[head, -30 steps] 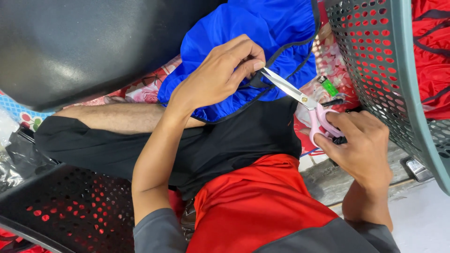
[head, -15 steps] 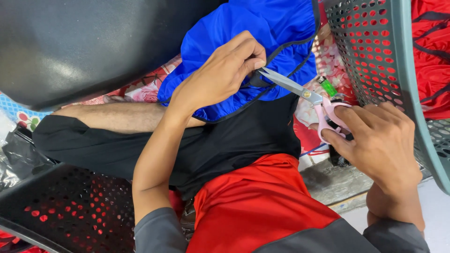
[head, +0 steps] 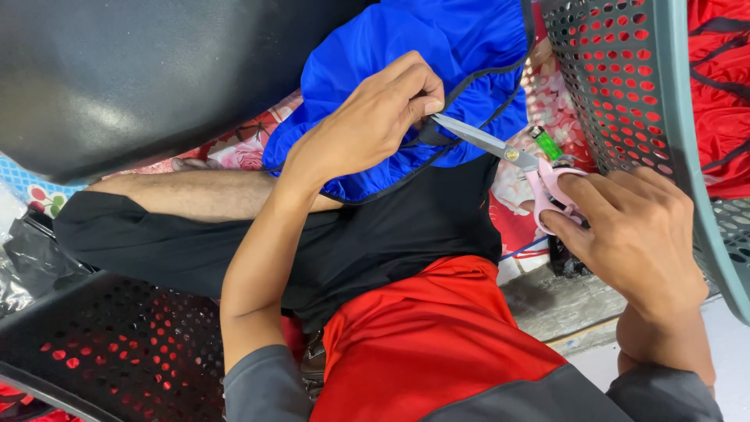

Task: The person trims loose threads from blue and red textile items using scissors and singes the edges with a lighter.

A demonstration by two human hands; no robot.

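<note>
— What have we got in our hands?

— Our left hand is closed in a pinch on the gathered edge of the shiny blue fabric garment with dark piping, thumb and fingers pressed together right at the hem. It sits at about twelve o'clock from our lap, draped over our raised knee. We judge the pinch keeps the edge taut so the blades meet firm cloth.

— And the other?

— Our right hand, at three o'clock, is curled through the loops of the pink-handled steel scissors. The fingers are wrapped around the handles; the blades look nearly together, their tips hidden just under our left thumb, touching the cloth there.

— Why that angle?

— The scissors run from four o'clock up toward ten, so they come at the hem from the side, clear of our left fingers.

— What surrounds us?

— A grey perforated plastic basket at two o'clock with red cloth behind it, a black perforated basket at eight o'clock, and red fabric over our lap at six.

— Any change from a second ago?

— Little. Our right hand has shifted slightly on the handles; the left pinch and the blue garment have stayed put.
</note>
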